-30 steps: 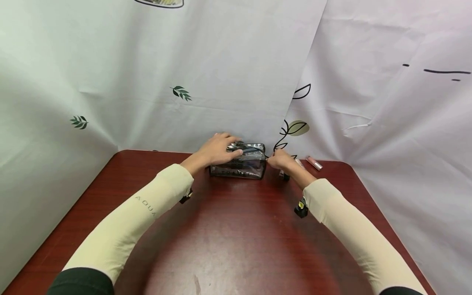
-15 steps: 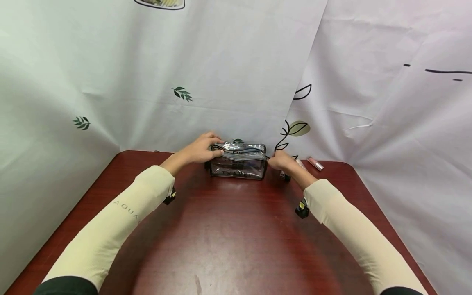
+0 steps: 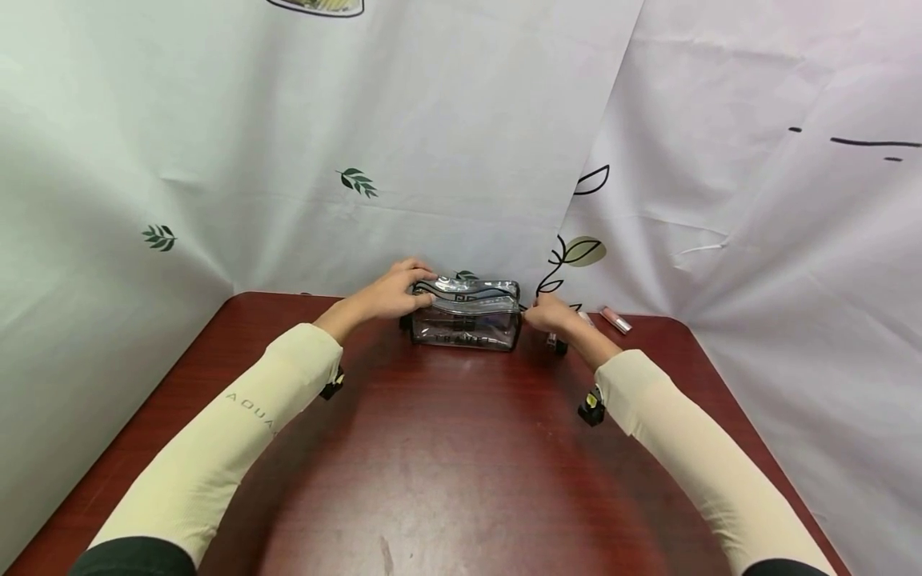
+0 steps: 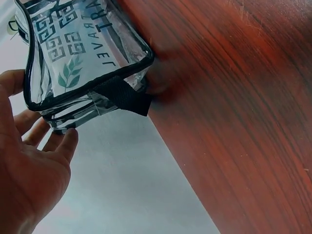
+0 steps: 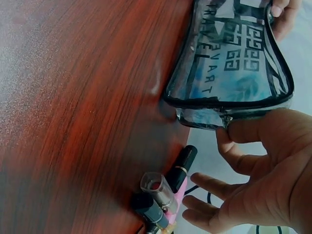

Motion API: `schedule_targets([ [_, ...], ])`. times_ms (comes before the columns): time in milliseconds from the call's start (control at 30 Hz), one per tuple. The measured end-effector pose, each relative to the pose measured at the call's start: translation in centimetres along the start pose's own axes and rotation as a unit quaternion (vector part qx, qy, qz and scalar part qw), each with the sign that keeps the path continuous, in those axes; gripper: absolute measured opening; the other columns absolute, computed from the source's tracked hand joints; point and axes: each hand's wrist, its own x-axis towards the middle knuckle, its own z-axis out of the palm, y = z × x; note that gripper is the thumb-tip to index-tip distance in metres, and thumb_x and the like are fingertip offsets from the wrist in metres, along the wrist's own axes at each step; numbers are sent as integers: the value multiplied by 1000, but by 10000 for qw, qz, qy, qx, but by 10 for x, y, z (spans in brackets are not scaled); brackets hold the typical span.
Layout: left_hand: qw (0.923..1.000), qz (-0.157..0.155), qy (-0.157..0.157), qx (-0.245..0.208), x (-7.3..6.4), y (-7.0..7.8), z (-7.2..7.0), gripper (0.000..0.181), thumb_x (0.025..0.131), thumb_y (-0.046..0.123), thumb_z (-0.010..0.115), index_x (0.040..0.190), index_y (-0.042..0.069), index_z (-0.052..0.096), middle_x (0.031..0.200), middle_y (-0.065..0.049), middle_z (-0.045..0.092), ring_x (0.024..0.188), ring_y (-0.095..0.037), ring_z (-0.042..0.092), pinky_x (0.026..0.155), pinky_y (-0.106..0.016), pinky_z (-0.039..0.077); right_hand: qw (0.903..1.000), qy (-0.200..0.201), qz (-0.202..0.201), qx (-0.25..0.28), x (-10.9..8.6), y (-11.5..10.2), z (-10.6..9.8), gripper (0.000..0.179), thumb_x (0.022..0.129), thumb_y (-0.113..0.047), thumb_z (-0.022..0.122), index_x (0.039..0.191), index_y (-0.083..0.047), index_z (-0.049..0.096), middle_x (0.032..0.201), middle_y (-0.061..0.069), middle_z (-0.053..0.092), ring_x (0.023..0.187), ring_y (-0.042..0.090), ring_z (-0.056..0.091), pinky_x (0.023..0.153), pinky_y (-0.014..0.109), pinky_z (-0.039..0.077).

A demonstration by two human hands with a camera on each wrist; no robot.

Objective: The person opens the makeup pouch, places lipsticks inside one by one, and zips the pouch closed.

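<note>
A clear toiletry pouch (image 3: 468,326) with black piping and "TRAVEL" lettering stands on the table near the back wall. My left hand (image 3: 389,296) grips its upper left corner, thumb in front and fingers behind. In the left wrist view, the fingertips touch the pouch's end beside a black side tab (image 4: 126,97). At the opposite end, my right hand (image 3: 551,314) pinches the end of the zipper (image 5: 226,118) between thumb and index finger. Its other fingers are bent loosely below. The zip line runs along the pouch's top.
Beside the right hand lie several cosmetic tubes, among them a black tube (image 5: 183,168) and a clear-capped one (image 5: 158,187). A pink lip gloss tube (image 3: 615,320) lies farther right, near the back edge. White printed cloth (image 3: 461,144) hangs behind the dark red table (image 3: 461,464).
My left hand has slid left from the middle of the pouch's top to its left end, uncovering the zip line. The right hand has stayed at the right end.
</note>
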Motion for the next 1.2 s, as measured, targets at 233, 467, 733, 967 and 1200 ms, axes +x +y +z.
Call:
schedule_targets([
  [233, 9999, 22, 74, 70, 4, -6, 2, 66, 105, 38, 66, 160, 1, 61, 167, -21, 51, 160, -46, 38, 131, -67, 36, 9997, -131, -128, -180, -32, -19, -15, 41, 109, -38, 67, 76, -16, 59, 95, 8, 64, 83, 27, 57, 77, 44, 49],
  [467, 9999, 109, -5, 6, 8, -12, 4, 68, 104, 39, 69, 160, 2, 62, 166, -20, 53, 160, -45, 40, 133, -64, 34, 9989, 164, -347, -284, 3, 26, -12, 49, 101, -39, 76, 62, -19, 56, 70, -1, 58, 65, 21, 53, 63, 38, 48],
  [733, 9996, -119, -41, 270, -4, 19, -4, 66, 105, 30, 67, 161, -3, 58, 168, -22, 50, 162, -46, 38, 135, -64, 33, 9892, 911, -839, -779, 15, 61, -12, 34, 87, -42, 87, 73, -18, 68, 75, 1, 69, 73, 27, 66, 64, 39, 52],
  [967, 9995, -144, -96, 257, -3, 17, -3, 68, 105, 29, 66, 162, -4, 56, 170, -23, 47, 164, -47, 35, 135, -64, 32, 9717, 1414, -905, -1662, 9, 75, -9, 29, 85, -47, 88, 78, -22, 75, 93, 6, 73, 90, 34, 67, 74, 53, 53],
  [1200, 9994, -196, -155, 242, -3, 18, -5, 69, 106, 31, 67, 164, -3, 55, 172, -23, 45, 166, -45, 34, 136, -65, 31, 9644, 1451, -742, -2081, -7, 78, -12, 27, 84, -50, 87, 73, -27, 75, 95, 5, 71, 92, 32, 65, 82, 62, 48],
])
